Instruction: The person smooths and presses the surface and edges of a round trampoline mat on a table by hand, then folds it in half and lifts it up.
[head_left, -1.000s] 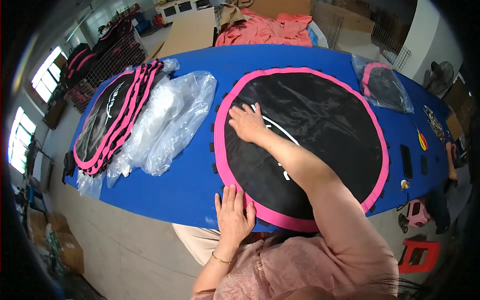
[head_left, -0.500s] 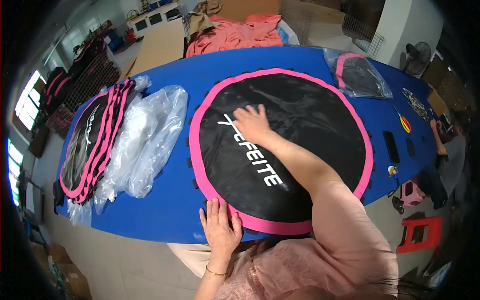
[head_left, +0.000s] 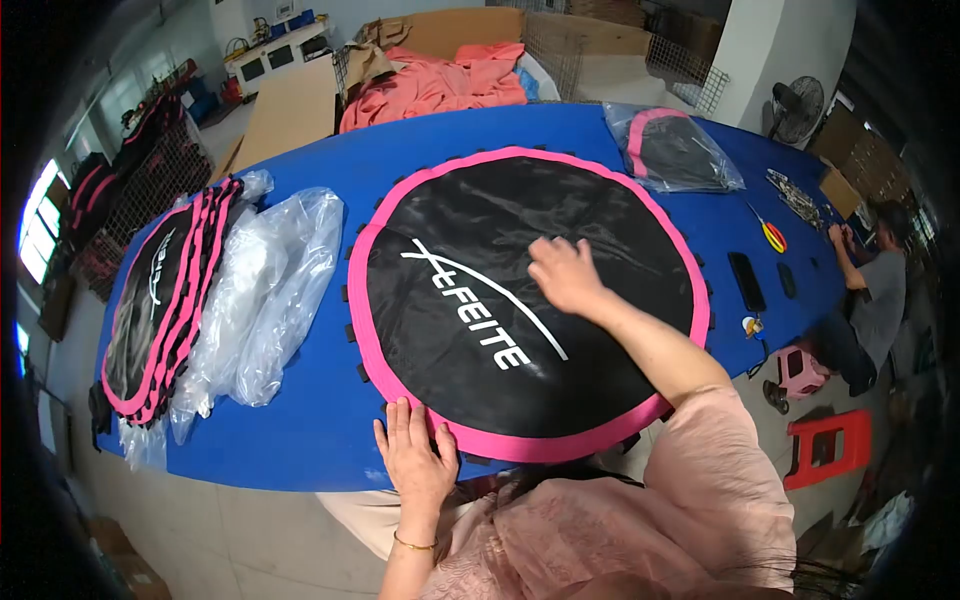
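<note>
A round black trampoline mat (head_left: 480, 215) with a pink border and white lettering lies spread flat on the blue table (head_left: 300, 450). Dark tabs stick out around its rim. My right hand (head_left: 568, 274) rests on the black fabric, right of the lettering, fingers spread and holding nothing. At the near left edge, my left hand (head_left: 415, 455) lies flat with its fingertips on the pink border. Left of the mat are crumpled clear plastic bags (head_left: 285, 290). Beyond them sits a stack of similar pink-edged mats (head_left: 150, 300).
A bagged, folded mat (head_left: 680, 150) lies at the far right. Near the right edge are a black phone (head_left: 746, 282), a red-and-yellow tool (head_left: 773, 237) and a pile of metal pieces (head_left: 795, 197). Another person (head_left: 870, 290) sits beyond. A red stool (head_left: 828, 450) stands on the floor.
My right hand has slid rightward across the mat, off the lettering, uncovering a white arc. My left hand stays on the border. The whole view has shifted slightly.
</note>
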